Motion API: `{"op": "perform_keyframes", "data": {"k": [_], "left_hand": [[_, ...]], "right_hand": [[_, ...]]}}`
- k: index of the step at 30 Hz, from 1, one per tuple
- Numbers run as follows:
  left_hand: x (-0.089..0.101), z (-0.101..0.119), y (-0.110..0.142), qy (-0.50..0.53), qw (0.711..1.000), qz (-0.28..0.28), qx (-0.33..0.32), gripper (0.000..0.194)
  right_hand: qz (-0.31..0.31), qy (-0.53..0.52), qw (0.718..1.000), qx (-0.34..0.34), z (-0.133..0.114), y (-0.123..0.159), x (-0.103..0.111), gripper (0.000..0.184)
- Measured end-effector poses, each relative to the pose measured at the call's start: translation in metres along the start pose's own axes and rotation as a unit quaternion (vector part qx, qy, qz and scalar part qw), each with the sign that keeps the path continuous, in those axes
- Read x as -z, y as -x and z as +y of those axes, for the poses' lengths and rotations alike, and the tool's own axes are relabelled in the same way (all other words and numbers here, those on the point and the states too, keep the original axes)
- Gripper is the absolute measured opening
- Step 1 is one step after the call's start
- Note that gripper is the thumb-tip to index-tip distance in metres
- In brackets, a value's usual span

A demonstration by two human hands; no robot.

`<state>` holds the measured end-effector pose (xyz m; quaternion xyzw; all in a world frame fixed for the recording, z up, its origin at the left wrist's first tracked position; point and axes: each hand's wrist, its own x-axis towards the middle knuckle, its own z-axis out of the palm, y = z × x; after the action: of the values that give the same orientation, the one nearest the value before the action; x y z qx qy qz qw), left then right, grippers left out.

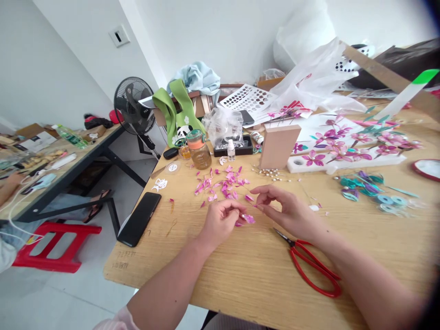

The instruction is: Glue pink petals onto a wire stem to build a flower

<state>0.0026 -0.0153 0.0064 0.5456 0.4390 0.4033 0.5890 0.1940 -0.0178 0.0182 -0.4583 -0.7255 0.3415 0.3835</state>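
Observation:
My left hand (pixel 220 223) is closed, its thumb and fingertips pinching a small pink petal flower (pixel 249 219) with a pale bead-like spot near the fingers. Just to the right, my right hand (pixel 287 211) has thumb and index finger pressed together close to the flower. Whatever sits in that pinch is too small to make out. Beyond both hands lies a scatter of loose pink petals (pixel 227 187) on the wooden table (pixel 220 270). Red-handled scissors (pixel 314 270) rest below my right wrist, blades pointing toward the flower.
A black phone (pixel 140 219) lies at the table's left edge. Behind the petals stand a drink bottle (pixel 200 153), a small spray bottle (pixel 231 150) and a brown block (pixel 279 147). Finished-looking pink flowers (pixel 338 147) stand in white foam at right, near teal pieces (pixel 357 185).

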Motion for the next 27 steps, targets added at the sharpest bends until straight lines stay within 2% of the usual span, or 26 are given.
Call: {"op": "perform_keyframes", "data": {"k": [5,11,19,27], "left_hand": [[-0.001,-0.004,0.001,-0.045,0.998,0.003,-0.034,0.017],[-0.002,-0.016,0.002,-0.117,0.991,-0.011,-0.057,0.016],[0.000,-0.018,0.002,-0.165,0.984,-0.018,-0.067,0.011],[-0.002,-0.014,0.003,-0.093,0.995,-0.027,-0.020,0.011]], "right_hand": [[-0.016,0.096,0.992,0.076,-0.001,0.002,-0.004,0.027],[-0.036,0.128,0.980,0.146,-0.005,0.003,-0.005,0.029],[-0.042,0.131,0.979,0.150,-0.002,0.004,-0.007,0.037],[-0.045,0.101,0.988,0.107,-0.007,0.004,-0.007,0.035]]}}
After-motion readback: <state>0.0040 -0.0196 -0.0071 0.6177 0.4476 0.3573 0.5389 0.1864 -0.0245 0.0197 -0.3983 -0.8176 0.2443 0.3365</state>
